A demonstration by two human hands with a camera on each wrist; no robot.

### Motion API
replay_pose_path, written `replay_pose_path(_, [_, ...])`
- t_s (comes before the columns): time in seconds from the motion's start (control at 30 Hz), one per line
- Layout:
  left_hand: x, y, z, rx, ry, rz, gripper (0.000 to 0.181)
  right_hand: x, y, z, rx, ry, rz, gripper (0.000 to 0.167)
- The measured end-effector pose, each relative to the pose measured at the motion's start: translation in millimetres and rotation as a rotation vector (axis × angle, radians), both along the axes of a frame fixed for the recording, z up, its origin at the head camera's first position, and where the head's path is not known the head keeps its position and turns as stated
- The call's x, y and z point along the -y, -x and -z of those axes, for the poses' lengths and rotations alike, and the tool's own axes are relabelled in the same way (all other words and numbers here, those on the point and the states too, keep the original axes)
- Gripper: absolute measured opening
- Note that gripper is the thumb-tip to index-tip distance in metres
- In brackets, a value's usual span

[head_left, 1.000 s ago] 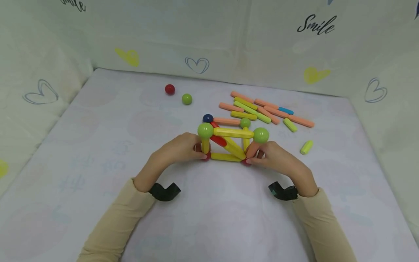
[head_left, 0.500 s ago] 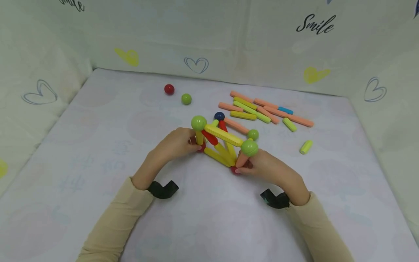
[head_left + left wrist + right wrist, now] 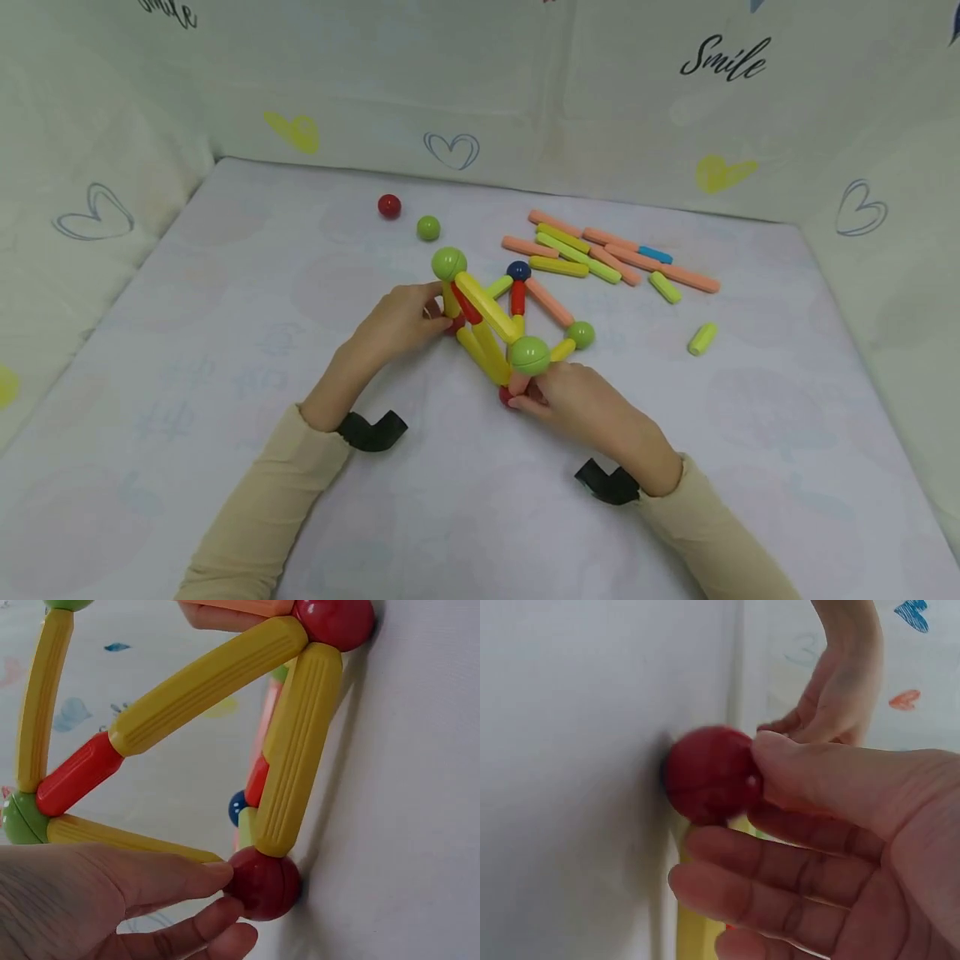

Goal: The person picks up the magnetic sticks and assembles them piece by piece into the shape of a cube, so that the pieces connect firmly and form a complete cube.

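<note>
A frame of magnetic building rods and balls stands on the table between both hands. My left hand (image 3: 401,323) pinches the lower left red ball (image 3: 264,885), thumb and fingers at its side. At the near corner, the fingers of my right hand (image 3: 581,402) grip another red ball (image 3: 712,774). Along the top, a yellow rod (image 3: 486,307) joins two large-looking green balls, the left one (image 3: 449,264) and the near one (image 3: 529,356). Behind, a dark blue ball (image 3: 518,271) connects by an orange rod (image 3: 550,302) to a green ball (image 3: 581,335). Red-and-yellow diagonals cross the frame.
Loose orange, yellow, lime and blue rods (image 3: 600,262) lie at the back right. One short lime rod (image 3: 702,339) lies apart on the right. A loose red ball (image 3: 389,207) and a green ball (image 3: 428,227) sit at the back. A printed cloth hangs behind the table.
The frame has turned clockwise as seen from above. My right hand moved toward me and left with its corner; my left hand shifted slightly left and away.
</note>
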State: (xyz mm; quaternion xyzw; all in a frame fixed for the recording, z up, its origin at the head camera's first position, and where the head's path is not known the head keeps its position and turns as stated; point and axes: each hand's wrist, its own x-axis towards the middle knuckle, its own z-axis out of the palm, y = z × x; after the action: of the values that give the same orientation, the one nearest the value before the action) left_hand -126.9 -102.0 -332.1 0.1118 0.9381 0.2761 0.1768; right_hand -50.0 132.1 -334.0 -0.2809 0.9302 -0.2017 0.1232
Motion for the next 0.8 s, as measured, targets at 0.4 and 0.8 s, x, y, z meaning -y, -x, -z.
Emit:
replay_pose_path(0.4, [1.0,-29.7,-46.4,0.149,-0.119,0.385,0.03,-42,25.8,-21.8,-0.001,-0.032,0.161,0.029])
replay_pose_path(0.8, [-34.7,-42.7,-21.7,0.138,-0.182,0.515,0.02,-57,41.9,3.7,0.004,-0.041,0.17,0.028])
